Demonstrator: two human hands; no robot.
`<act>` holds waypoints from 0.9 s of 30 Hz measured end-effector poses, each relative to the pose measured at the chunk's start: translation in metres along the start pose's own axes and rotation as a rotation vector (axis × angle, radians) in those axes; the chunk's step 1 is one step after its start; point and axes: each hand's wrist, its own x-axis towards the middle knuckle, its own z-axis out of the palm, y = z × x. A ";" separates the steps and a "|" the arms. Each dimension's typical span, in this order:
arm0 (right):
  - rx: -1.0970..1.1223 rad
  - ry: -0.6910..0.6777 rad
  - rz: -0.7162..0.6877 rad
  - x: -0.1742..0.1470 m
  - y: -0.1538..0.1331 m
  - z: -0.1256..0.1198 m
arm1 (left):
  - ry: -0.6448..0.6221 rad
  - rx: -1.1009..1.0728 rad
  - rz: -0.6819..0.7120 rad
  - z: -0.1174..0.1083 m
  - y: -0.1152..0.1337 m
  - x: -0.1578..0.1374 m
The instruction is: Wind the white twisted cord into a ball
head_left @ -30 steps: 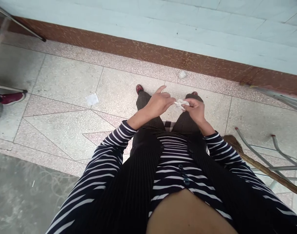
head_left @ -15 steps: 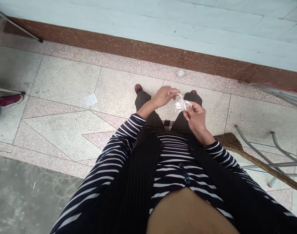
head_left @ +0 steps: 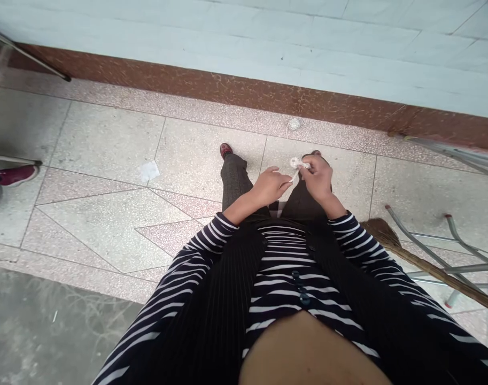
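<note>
A small looped bundle of white cord (head_left: 295, 162) is held out over my knees. My right hand (head_left: 319, 177) is closed around the near part of it, and loops stick out past the fingertips. From the bundle a short strand runs down to my left hand (head_left: 271, 187), where thumb and fingertips pinch it. Part of the bundle is hidden by my right fingers.
A ball of white string (head_left: 294, 124) lies on the floor by the wall. White paper (head_left: 149, 171) lies to the left. A straw broom (head_left: 382, 232) and metal stool legs (head_left: 424, 246) are at right. Another person's shoe (head_left: 17, 175) shows at far left.
My left hand has moved down toward me, drawing the strand. My right hand has turned and shifted up slightly, and the cord loops now look more tightly bunched.
</note>
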 end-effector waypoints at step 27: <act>0.181 -0.436 0.379 -0.036 -0.015 -0.008 | 0.016 -0.038 -0.024 -0.003 -0.029 -0.003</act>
